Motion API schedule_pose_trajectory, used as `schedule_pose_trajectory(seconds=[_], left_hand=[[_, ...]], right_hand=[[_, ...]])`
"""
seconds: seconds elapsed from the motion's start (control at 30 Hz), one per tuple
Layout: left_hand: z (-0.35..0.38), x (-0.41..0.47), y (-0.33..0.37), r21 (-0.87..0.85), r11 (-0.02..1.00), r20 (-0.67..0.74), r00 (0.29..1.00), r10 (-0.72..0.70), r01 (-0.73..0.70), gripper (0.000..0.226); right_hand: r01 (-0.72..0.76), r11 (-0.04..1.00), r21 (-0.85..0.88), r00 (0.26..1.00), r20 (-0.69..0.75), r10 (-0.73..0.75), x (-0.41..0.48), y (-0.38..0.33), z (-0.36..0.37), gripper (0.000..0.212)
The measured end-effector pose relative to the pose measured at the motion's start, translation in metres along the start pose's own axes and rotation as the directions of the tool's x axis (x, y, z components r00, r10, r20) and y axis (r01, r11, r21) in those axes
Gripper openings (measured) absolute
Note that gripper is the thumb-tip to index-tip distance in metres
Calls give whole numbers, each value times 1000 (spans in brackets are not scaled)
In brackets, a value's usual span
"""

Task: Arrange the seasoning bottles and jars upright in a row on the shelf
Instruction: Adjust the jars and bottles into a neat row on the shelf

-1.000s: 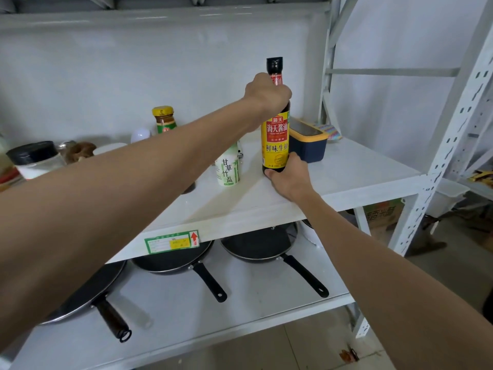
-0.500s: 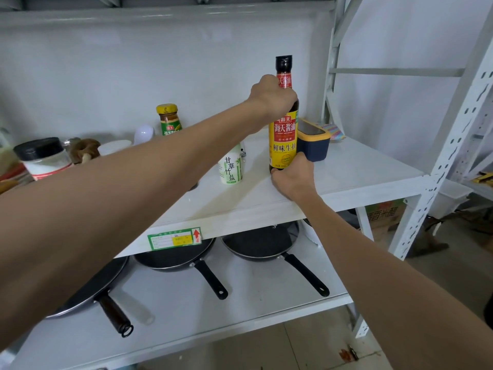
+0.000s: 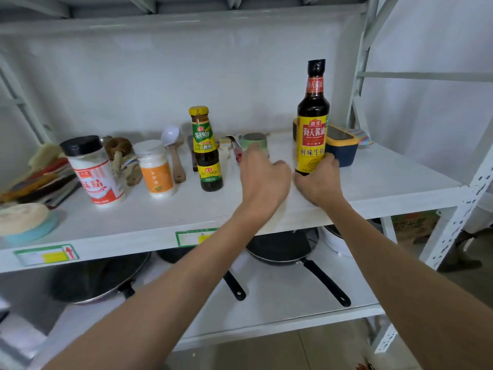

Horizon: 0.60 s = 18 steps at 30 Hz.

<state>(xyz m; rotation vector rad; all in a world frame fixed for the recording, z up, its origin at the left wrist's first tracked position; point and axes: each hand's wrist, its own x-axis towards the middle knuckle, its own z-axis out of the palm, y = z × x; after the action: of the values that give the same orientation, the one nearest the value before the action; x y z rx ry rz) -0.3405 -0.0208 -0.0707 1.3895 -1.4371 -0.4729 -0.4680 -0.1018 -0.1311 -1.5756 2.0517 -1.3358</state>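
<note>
Yellow label reading 鲜味生抽 is facing out as the right hand (image 3: 318, 182) is gripping the soy sauce bottle (image 3: 312, 118), left hand (image 3: 262, 180) hovering loosely curled, holding nothing.

Both arms reach forward. The right hand (image 3: 318, 180) curls closed around something at its fingertips; the left hand (image 3: 262, 180) beside it hangs loosely cupped, empty.

White shelf (image 3: 386, 180), upright bottles (image 3: 312, 124), jars (image 3: 157, 169)
</note>
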Motion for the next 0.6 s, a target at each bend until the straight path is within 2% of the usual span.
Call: schedule_pose_trajectory(seconds=[0.07,0.23,0.37,0.6], left_hand=[[1,-1,-22,2,997,0,997,-76,76,30],[7,11,-47,126,970,31,976,-216,210,26],[12,25,-59,185,965,36,980,-197,187,23],[18,40,-70,146,970,-37,981,-190,193,26]], right_hand=[[-1,999,33,1000,-16,1,-1,1,0,68],[15,999,40,999,-41,-13,-1,2,0,58],[20,998,64,999,-47,-17,1,3,2,56],[20,997,70,999,-43,-17,2,5,2,55]])
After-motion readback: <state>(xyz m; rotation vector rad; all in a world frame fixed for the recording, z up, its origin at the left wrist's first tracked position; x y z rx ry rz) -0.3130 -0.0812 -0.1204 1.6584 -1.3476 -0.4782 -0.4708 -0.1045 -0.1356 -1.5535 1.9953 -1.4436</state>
